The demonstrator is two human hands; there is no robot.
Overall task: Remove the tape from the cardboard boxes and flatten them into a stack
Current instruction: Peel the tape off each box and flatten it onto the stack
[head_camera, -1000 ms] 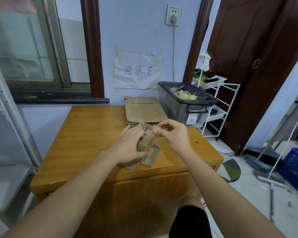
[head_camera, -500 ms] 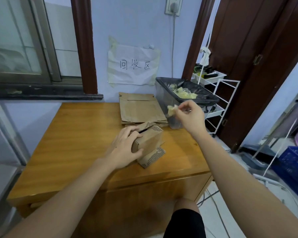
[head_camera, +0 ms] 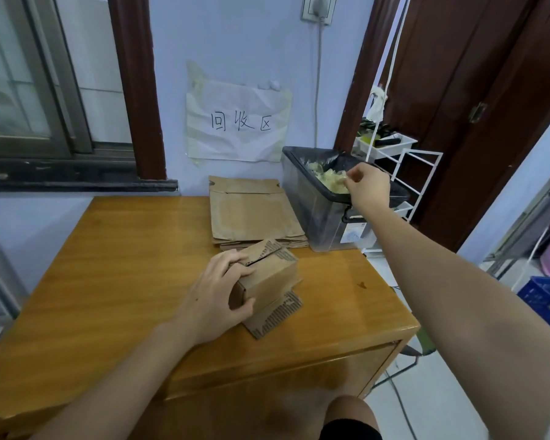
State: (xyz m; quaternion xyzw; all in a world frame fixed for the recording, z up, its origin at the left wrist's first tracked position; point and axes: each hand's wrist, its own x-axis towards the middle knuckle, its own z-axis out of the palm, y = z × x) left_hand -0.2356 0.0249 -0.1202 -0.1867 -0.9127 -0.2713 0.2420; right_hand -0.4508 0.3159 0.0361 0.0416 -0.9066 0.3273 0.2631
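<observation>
Drop tape scrap from right hand pinch grip well inside bin; keep left hand curled around box left of bin on bench.

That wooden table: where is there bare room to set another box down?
The table's left half is bare, from the window side to the left hand. A smaller patch lies right of the small box. The far right corner is crowded: flattened stack, then bin, with the right hand over it.
</observation>
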